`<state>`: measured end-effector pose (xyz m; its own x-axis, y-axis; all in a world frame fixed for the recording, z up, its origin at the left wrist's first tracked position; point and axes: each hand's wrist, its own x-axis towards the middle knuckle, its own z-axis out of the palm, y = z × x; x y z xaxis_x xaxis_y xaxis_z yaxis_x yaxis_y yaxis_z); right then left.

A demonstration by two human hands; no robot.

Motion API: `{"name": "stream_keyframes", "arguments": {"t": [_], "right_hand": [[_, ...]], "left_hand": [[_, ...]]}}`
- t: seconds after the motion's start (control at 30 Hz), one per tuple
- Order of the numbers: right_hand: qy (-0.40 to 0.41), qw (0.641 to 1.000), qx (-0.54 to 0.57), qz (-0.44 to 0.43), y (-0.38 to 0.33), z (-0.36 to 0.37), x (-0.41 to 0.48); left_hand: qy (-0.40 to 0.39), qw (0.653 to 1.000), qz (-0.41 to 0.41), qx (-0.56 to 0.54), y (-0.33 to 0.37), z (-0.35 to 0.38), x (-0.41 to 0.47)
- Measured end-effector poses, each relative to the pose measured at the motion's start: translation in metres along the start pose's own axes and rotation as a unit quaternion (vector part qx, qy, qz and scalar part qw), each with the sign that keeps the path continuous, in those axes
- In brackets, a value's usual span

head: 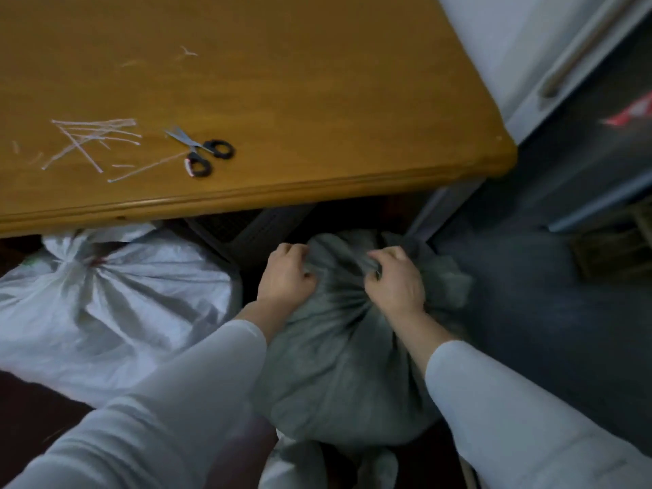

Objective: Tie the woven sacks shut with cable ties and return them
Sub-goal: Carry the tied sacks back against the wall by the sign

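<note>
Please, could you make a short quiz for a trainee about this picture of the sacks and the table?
1. Fill in: the cable ties lie on the table, to the ___ of the scissors.
2. The left hand and the right hand both grip: A the grey sack, B the scissors, C the cable ties.
3. True or false: the white sack beside it is gathered shut at its top.
Key: 1 left; 2 A; 3 true.
</note>
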<state>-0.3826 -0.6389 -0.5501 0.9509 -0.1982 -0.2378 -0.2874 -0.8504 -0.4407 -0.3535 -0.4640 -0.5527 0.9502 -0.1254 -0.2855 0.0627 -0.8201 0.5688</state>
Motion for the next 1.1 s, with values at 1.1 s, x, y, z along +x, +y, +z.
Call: {"name": "stream_keyframes", "arguments": {"t": [1.1], "right_hand": [[-0.117,0.963,-0.128,-0.204,0.153,0.053,0.066]], "left_hand": [[-0.04,0.997,0.063,-0.024,0.008,0.169,0.027]]}}
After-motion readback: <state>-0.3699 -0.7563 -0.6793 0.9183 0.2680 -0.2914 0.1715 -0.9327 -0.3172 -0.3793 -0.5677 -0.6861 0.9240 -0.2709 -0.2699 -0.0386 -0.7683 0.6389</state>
